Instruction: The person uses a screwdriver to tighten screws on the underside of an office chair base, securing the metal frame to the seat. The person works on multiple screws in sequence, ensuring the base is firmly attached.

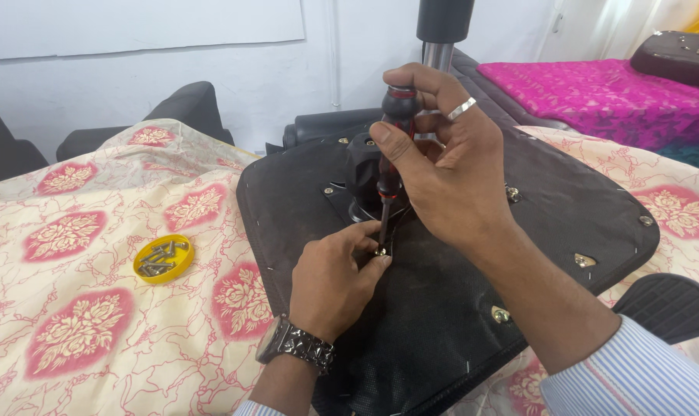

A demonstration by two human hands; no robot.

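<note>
right hand [442, 166] gripping screwdriver [392, 154] upright | left hand [335, 281] pinching screw [381, 250] on seat base [457, 308] | yellow lid [164, 259] nearby holding screws

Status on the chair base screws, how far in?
Done: several screws already sit in the black seat underside. In hand: right hand drives the screwdriver while the left hand steadies its tip. Left: more screws wait in the yellow lid.

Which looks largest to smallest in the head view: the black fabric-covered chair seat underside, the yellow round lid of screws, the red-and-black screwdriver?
1. Black chair seat underside
2. Red-and-black screwdriver
3. Yellow round lid; close to the screwdriver, so unsure.
</note>
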